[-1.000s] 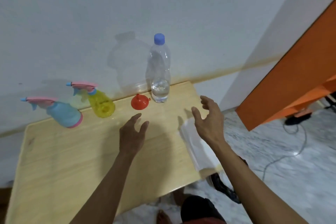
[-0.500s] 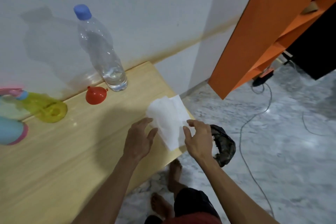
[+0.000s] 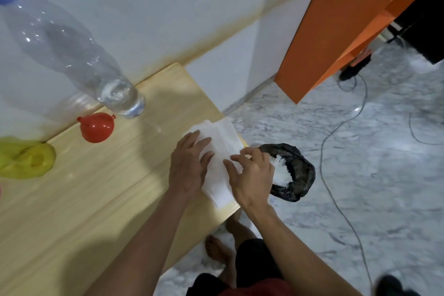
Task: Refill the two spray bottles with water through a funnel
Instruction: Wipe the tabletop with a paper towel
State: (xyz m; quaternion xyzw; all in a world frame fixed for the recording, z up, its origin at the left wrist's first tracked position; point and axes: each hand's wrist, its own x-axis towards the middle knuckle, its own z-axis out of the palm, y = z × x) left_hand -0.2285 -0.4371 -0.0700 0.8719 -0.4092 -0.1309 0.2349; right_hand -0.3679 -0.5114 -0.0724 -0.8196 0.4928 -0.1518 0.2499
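Observation:
A clear water bottle with a blue cap stands at the back of the wooden table, holding a little water. A red funnel lies mouth down beside it. The yellow spray bottle sits at the left edge; the blue one is out of view. White tissue paper lies at the table's right edge. My left hand rests flat on the tissue. My right hand touches the tissue's right side with its fingers bent and spread.
On the marble floor just right of the table sits a black bin bag with white tissue in it. An orange cabinet stands to the right, with cables trailing over the floor. My bare feet are under the table edge.
The view swung right and down, away from the spray bottles. Both hands moved from mid-table to the tissue at the right edge and now lie on it.

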